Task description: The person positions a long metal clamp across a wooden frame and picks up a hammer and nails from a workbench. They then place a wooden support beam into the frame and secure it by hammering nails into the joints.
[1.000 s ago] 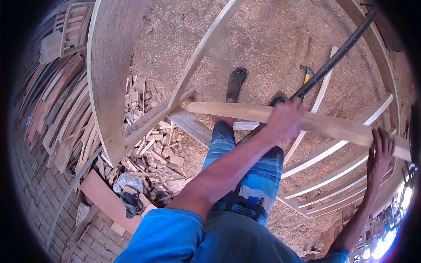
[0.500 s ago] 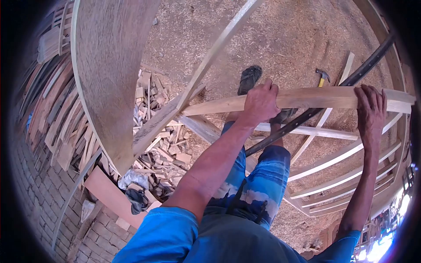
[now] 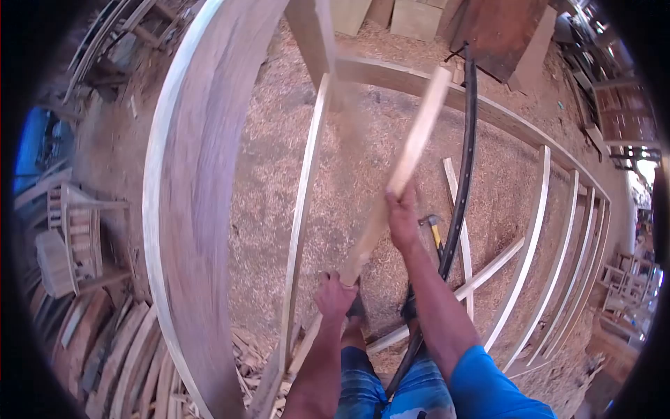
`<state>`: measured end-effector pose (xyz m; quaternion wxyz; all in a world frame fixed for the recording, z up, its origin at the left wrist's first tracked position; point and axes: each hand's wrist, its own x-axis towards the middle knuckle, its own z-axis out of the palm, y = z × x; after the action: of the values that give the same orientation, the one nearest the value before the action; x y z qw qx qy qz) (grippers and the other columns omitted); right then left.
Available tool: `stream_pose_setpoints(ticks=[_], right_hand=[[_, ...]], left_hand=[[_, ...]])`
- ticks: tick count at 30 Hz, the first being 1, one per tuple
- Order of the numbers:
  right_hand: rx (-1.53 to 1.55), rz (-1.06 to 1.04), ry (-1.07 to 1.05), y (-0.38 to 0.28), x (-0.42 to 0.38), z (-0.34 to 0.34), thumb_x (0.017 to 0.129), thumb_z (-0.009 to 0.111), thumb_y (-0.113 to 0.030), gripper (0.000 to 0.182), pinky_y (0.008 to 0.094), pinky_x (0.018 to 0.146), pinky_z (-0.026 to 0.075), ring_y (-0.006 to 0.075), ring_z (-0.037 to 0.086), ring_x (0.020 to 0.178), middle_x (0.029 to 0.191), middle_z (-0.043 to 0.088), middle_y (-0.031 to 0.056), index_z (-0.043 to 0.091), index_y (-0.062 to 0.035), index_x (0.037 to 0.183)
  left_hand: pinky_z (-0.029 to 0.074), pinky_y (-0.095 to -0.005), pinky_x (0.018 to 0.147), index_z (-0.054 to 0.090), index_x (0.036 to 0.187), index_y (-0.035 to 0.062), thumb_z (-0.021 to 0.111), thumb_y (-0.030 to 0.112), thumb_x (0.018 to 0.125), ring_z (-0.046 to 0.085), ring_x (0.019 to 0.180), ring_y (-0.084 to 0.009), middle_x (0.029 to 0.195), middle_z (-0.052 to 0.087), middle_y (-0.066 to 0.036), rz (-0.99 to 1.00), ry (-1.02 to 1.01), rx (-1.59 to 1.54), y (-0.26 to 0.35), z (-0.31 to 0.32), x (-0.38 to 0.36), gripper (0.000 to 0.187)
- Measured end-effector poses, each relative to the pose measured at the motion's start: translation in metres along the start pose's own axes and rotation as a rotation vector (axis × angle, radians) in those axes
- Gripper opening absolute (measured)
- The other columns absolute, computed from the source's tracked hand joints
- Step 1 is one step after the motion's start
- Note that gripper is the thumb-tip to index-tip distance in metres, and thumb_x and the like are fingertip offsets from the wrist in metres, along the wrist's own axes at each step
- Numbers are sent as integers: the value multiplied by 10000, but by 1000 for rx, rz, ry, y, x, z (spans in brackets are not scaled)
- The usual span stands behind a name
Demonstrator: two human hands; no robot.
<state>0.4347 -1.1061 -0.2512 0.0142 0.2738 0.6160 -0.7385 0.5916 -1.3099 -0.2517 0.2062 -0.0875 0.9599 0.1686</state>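
Soft daylight is seen all over. The edges are bent and dark. The middle is blurred.

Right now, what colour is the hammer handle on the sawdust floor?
Yellow on the hammer, with a dark metal head; the lower handle is hidden behind the right hand. Head view.

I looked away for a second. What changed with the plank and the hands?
The plank swung from lying crosswise to pointing away from the person. The left hand now grips its near end and the right hand is farther up. Both hands stayed on it; the hammer still lies on the sawdust.
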Motion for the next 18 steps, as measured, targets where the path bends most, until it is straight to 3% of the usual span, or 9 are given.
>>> stream_pose_setpoints(ticks=[6, 9, 13, 15, 18], right_hand=[[22, 79, -146, 3, 35, 86, 1057, 604, -261, 810, 408, 1110, 483, 275, 558, 1296, 1572, 434, 147, 87, -244, 1681], [-40, -81, -159, 18, 48, 102, 1051, 611, -292, 851, 460, 1181, 421, 324, 419, 1449, 1663, 303, 179, 41, -252, 1680], [31, 6, -189, 20, 52, 94, 1041, 632, -286, 836, 475, 1206, 382, 323, 377, 1486, 1677, 288, 166, 92, -276, 1679], [66, 46, -239, 23, 58, 95, 1034, 641, -285, 846, 480, 1194, 399, 326, 376, 1490, 1677, 291, 167, 93, -295, 1678], [25, 71, -213, 23, 59, 110, 1012, 670, -289, 878, 496, 1164, 434, 334, 431, 1459, 1656, 346, 165, 97, -310, 1677]], left_hand=[[585, -510, 711, 712, 986, 48, 850, 428, 716, 719, 829, -406, 1039, 647, -186, -109, 41, 141, -36, -23, 42, 486], [573, -543, 756, 714, 989, 30, 795, 492, 765, 715, 838, -437, 937, 680, -203, -179, -36, 166, -40, -31, 56, 520], [562, -532, 735, 730, 1037, 31, 763, 599, 809, 715, 817, -428, 939, 706, -191, -157, -49, 216, -35, -48, 40, 613], [550, -528, 770, 747, 1059, 40, 735, 642, 836, 716, 866, -418, 957, 710, -189, -195, -24, 181, -32, -64, 37, 642], [523, -515, 781, 744, 1047, 33, 714, 630, 875, 691, 882, -413, 1032, 691, -188, -204, 218, 67, -20, -85, 63, 622]])
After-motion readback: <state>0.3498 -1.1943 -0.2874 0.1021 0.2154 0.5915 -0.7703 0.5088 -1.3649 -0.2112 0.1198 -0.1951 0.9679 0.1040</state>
